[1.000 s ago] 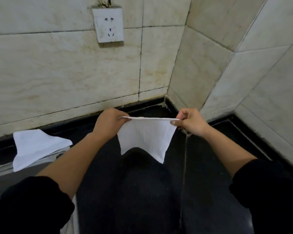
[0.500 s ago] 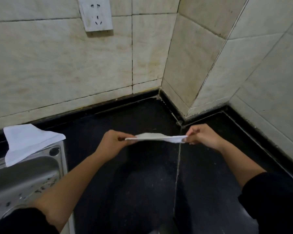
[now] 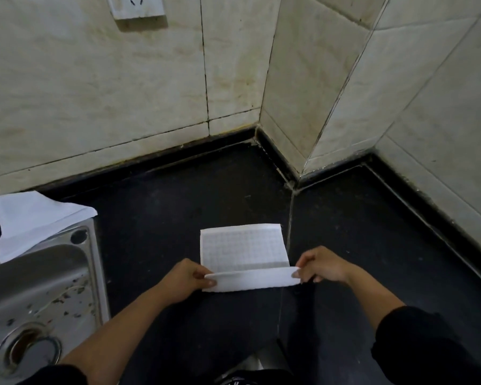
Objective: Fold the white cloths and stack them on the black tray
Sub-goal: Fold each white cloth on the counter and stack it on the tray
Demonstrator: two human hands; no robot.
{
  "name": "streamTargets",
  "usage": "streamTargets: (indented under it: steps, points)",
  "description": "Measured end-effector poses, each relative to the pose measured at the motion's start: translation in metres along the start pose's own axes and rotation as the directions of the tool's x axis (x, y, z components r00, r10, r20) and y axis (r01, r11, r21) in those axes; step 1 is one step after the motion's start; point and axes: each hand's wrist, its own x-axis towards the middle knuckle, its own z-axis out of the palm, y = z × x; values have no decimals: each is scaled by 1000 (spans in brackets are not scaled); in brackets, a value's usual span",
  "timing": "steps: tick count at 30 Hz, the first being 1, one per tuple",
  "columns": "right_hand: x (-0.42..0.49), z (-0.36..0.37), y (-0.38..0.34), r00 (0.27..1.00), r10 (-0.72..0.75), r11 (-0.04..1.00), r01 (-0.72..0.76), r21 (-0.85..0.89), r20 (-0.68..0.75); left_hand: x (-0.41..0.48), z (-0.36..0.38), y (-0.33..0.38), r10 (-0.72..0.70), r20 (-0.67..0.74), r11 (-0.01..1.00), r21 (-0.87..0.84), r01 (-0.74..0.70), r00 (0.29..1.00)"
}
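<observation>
Lying at the far left, a steel sink (image 3: 39, 287) showed its drain (image 3: 28, 354) and dark specks on its floor. A loose cloth (image 3: 31, 220), white and crumpled, draped over the sink's back corner, partly on the rim and partly on the black counter (image 3: 164, 212). Above it, a white socket (image 3: 136, 6) sat on the tiled wall (image 3: 95, 79), cut off by the top edge of the view.

Further right, the left hand (image 3: 182, 279) pinched the near left corner of the cloth (image 3: 242, 248) between thumb and curled fingers. That cloth, white with a waffle grid, lay flat on the counter in the middle, its far edge toward the wall. Its near edge was raised and turned over toward the far side, forming a narrow strip between the two hands. The right hand (image 3: 324, 266) pinched the near right corner in the same way.

A seam (image 3: 289, 218) in the counter ran just beside the cloth's right edge. Black sleeves (image 3: 428, 343) showed at the bottom of the view. To the right, the wall jutted out in a tiled corner.
</observation>
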Motion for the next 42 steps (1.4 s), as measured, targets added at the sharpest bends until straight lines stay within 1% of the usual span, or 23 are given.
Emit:
streamTargets:
  steps: [5,7,9,12,17,24,27,30,34,36,38,40,42]
  points:
    - [19,-8,-22,986,-70,993,83,79,-154,22,-13,4,-70,-145,986,-160,46,987]
    - [29,-9,-30,975,-81,989,104,103,-206,32,-16,5,-110,-213,978,-200,67,971]
    - [41,-8,-36,962,-80,983,120,140,-261,40,-17,7,-168,-263,957,-275,93,950]
    - [61,-4,-40,944,-52,973,121,195,-327,50,-16,10,-255,-267,910,-390,138,929]
    - [81,-2,-40,932,6,968,85,236,-361,63,-20,13,-294,-296,882,-451,138,909]
    - [94,4,-44,887,0,991,63,122,-462,79,-20,8,-290,-380,935,-306,177,878]
    - [96,6,-46,869,1,994,53,94,-495,84,-20,4,-289,-414,955,-195,226,863]
    - [98,9,-46,865,1,998,27,49,-502,87,-19,1,-265,-442,964,-104,244,857]
    - [96,15,-46,852,-28,996,-18,-83,-523,86,-18,4,-257,-509,953,6,302,822]
    - [94,17,-45,840,-55,982,-52,-181,-540,85,-18,6,-259,-539,947,21,321,801]
    - [91,16,-44,830,-76,964,-79,-253,-552,82,-17,6,-271,-546,946,1,324,793]
    - [87,12,-44,820,-66,969,-84,-233,-569,78,-15,4,-284,-552,948,-37,317,784]
    - [79,7,-43,821,-13,987,-82,-141,-570,69,-12,1,-283,-565,949,-47,312,775]
